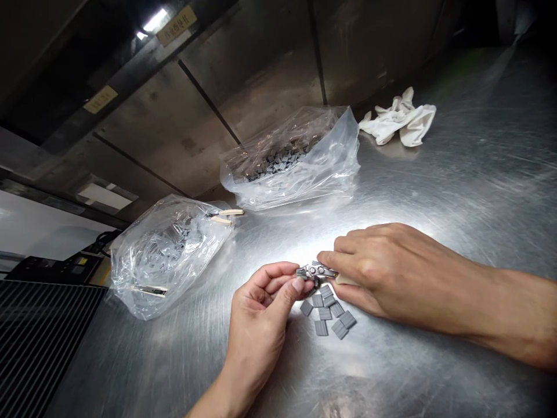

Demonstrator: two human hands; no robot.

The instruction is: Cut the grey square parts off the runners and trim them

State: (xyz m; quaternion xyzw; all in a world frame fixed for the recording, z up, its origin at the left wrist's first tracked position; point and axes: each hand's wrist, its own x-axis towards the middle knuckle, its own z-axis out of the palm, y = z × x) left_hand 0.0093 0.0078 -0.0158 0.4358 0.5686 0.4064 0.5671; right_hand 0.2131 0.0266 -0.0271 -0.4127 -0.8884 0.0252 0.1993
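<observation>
In my right hand [387, 273] is a pair of small metal nippers [318, 270], with a cream handle just showing under the fingers. Their jaws point left, up against a small grey part [301, 273]. My left hand [265, 319] pinches that part between thumb and fingers; most of it is hidden by the fingertips. Just below the nippers, several flat grey ribbed squares [325, 313] lie loose on the metal table, some overlapping.
A clear plastic bag [300, 180] full of grey pieces stands at the back. Another clear bag [143, 255] lies left, with cream-handled pliers [228, 215] at its edge and a slim metal tool [150, 290] by its front. White gloves [402, 119] lie crumpled at the back right.
</observation>
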